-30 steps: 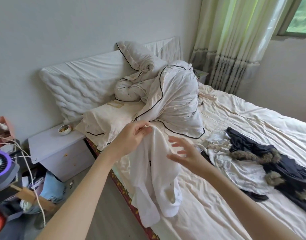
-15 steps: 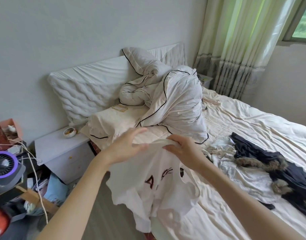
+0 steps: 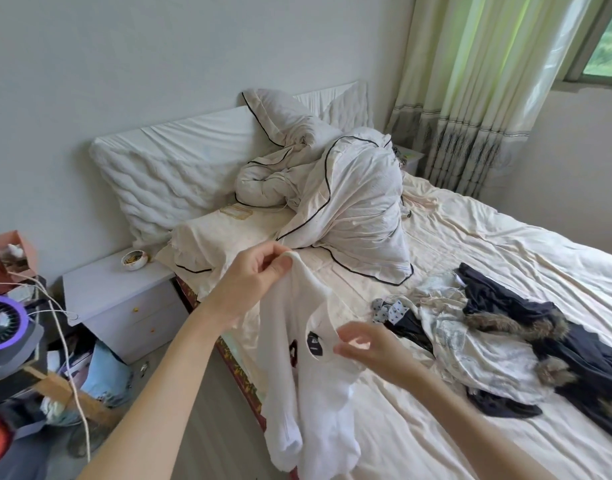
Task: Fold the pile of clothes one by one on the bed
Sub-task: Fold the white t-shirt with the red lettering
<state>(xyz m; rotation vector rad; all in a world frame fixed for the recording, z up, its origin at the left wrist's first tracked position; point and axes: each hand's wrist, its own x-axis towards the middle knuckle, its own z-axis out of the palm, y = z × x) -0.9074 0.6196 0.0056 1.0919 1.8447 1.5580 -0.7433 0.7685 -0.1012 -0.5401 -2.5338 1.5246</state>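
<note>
In the head view, the left hand (image 3: 254, 277), just left of the frame's centre, pinches the top edge of a white top (image 3: 308, 372) between thumb and curled fingers. The garment hangs down from that grip toward the bottom centre of the frame, over the near edge of the bed (image 3: 505, 258). The right hand (image 3: 363, 346), lower and to the right of the left one, grips the top's neckline edge with curled fingers; the two hands are apart, with a span of white cloth between them. Dark printed marks show on the top just left of the right hand. At centre right, a pile of clothes (image 3: 498, 341) lies on the sheet, well apart from both hands. A bunched duvet (image 3: 349, 206) sits at upper centre, and a bedside cabinet (image 3: 120, 299) stands at left.
</note>
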